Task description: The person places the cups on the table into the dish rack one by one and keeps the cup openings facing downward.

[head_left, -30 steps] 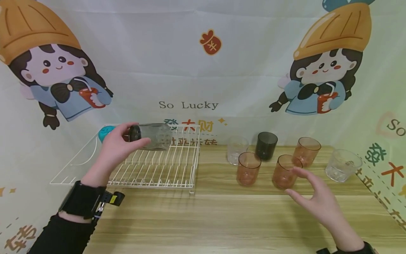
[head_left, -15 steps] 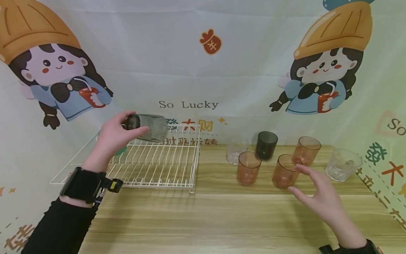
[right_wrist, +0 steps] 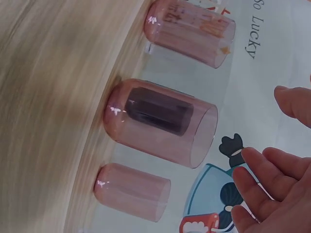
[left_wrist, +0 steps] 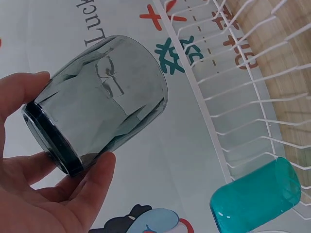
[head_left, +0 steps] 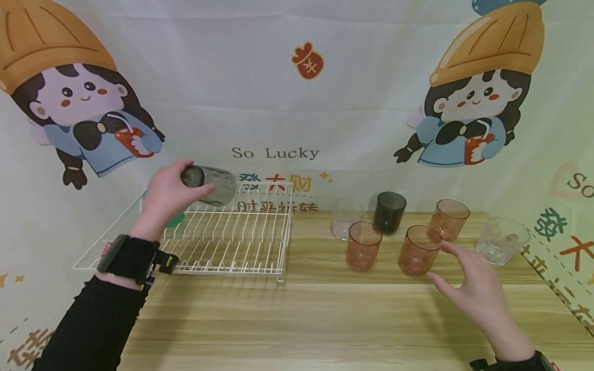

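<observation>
Head view: left hand (head_left: 168, 191) pinches gray glass (head_left: 223, 184) by base, likely sparing rim, above rack (head_left: 232, 272), toward back edge. Right hand (head_left: 478, 288) empty, fingers spread, beside pink glass (head_left: 417, 253) toward tabletop's (head_left: 315, 324) back-right corner.

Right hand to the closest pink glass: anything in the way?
Nothing visible. In the head and right wrist views, no object stands between the right hand and the closest pink glass. The dark glass and another pink glass stand behind it, outside that gap.
</observation>
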Demonstrator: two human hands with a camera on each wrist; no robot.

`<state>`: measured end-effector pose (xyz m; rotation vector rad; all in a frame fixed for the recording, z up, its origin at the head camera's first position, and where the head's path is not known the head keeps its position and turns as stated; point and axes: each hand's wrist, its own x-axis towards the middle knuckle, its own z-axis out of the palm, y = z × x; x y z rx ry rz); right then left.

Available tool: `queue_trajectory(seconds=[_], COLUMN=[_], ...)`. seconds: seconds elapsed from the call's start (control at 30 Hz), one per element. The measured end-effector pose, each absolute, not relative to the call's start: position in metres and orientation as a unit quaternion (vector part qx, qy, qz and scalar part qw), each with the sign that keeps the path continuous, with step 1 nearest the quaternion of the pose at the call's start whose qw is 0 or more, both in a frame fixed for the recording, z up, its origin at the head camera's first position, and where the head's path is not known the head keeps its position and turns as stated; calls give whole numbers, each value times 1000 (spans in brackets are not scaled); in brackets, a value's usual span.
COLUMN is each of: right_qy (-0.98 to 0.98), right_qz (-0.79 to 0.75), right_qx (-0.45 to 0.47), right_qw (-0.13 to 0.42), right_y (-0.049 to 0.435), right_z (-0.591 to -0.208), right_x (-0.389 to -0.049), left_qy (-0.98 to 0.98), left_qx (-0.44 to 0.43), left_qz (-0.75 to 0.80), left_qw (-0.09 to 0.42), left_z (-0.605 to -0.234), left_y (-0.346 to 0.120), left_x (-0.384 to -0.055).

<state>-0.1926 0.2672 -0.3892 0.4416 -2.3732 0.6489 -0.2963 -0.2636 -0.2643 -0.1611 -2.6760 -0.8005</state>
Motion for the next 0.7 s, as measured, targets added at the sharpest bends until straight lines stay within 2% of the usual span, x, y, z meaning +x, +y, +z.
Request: queue_trajectory(seconds=[0.47, 0.7], right_qy=[-897, -904], right_qz=[223, 205], right_qx=[167, 173], right_qw=[342, 333], right_y=[273, 274], right_z=[-398, -402], right_x=[-194, -197], left_qy=[-954, -963], left_qx=[-43, -20], left_qz=[-232, -210], left_qw=[185, 167], left_z=[-268, -272], left_y=[-268, -272], left_x=[-310, -321])
